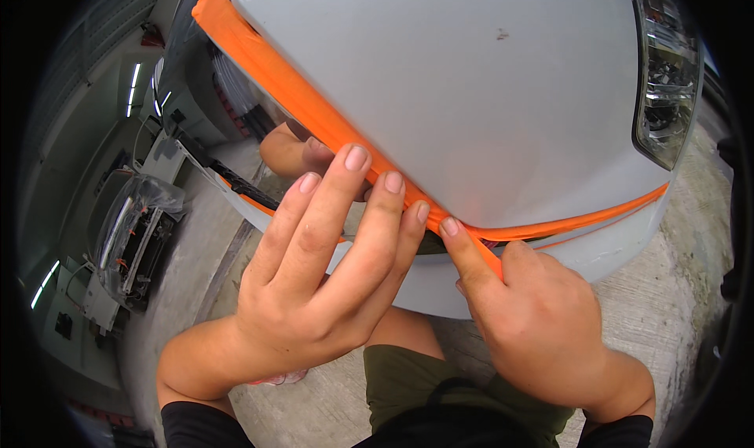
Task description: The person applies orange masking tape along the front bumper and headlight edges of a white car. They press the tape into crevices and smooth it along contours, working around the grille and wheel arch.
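Observation:
Orange masking tape runs along the edge of a pale grey car body panel, bends at the corner and continues as a thin strip toward the headlight. My left hand has its fingers stretched and apart, with fingertips against the tape just left of the corner. My right hand presses the tape at the corner with its index fingertip. The other fingers curl around a loose tape end, whose far end is hidden in the hand.
A glossy surface left of the tape mirrors a hand. Below the panel is a pale bumper. Farther left stands a car front partly covered in clear plastic. My knees and dark green shorts are close below, over the concrete floor.

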### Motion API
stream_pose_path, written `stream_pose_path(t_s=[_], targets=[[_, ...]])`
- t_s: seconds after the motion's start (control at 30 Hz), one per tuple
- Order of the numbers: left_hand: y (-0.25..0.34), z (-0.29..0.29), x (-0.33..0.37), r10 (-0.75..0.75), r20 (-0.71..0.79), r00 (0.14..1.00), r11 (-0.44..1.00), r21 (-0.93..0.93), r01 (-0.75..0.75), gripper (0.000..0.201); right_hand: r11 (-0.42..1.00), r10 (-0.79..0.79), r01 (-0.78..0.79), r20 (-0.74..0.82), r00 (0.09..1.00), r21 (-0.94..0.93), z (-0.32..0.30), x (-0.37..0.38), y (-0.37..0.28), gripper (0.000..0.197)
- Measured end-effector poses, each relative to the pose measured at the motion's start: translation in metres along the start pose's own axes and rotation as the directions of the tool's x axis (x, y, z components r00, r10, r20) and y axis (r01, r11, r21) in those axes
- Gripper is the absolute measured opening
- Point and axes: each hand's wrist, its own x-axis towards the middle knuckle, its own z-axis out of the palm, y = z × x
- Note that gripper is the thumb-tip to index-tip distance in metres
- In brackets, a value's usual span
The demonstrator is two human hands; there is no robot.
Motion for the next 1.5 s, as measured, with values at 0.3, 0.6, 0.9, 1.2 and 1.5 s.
stream_pose_path(t_s=[0.3,0.6,0.9,1.2,1.5], targets=[[-0.006,-0.003,0.004,-0.011,0.001,1.0,0.996,-0.084,0.011,0.05,0.986,0.032,-0.037,0.031,0.999,0.165,0.005,-0.002,0.002,0.066],[-0.028,-0.015,0.04,-0.112,-0.14,0.984,0.993,0.028,0.117,0.033,0.975,0.035,-0.033,-0.002,0.999,0.22,0.013,-0.008,0.005,0.074],[0.015,0.018,0.016,0.024,-0.124,0.992,0.997,-0.066,-0.032,0.028,0.866,0.139,-0.026,-0.19,0.972,0.499,0.031,-0.013,0.007,0.052],[0.016,0.053,0.011,-0.034,-0.431,0.902,0.964,-0.251,-0.084,0.023,0.959,0.208,-0.126,-0.33,0.921,0.254,0.029,-0.007,-0.008,0.032],[0.022,0.061,0.01,-0.053,-0.448,0.893,0.965,-0.254,-0.07,0.03,0.976,0.217,-0.196,-0.481,0.849,0.094,0.045,0.001,-0.022,0.03]])
